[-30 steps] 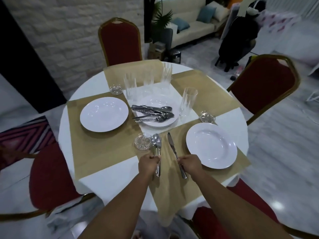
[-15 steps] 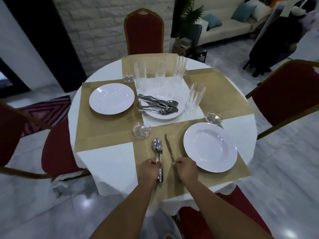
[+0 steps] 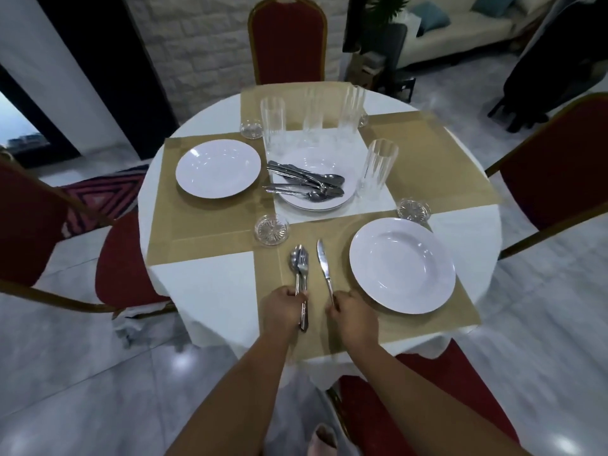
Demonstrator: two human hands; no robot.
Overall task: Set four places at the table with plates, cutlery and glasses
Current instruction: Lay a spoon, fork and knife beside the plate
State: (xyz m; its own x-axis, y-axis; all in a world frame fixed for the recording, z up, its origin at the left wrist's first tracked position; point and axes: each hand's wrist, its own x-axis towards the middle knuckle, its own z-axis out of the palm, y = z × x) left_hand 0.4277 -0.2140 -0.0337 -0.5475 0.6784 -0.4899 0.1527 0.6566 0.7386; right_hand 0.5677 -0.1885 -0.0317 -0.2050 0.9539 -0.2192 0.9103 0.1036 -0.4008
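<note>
Nearest me, at the table (image 3: 214, 291) edge, my left hand (image 3: 284, 307) grips the spoon and fork (image 3: 300, 264) by their handles; my right hand (image 3: 353, 312) pinches the handle of the knife (image 3: 324, 264). Both run lengthwise away from me. The plate (image 3: 403, 266) lies just right of the knife, nearer my right hand.

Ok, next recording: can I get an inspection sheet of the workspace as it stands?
Surface: round white-clothed table with four tan mats.
Job's things: near plate and left plate laid on mats; centre plate holds spare cutlery; four glasses grouped mid-table; coasters near mat corners.
Clutter: nothing seen.
Grippers: left hand grips spoon and fork; right hand grips knife, both beside the near plate.
Cables: nothing seen.
Surroundings: red chairs around the table, sofa behind, rug at left.
</note>
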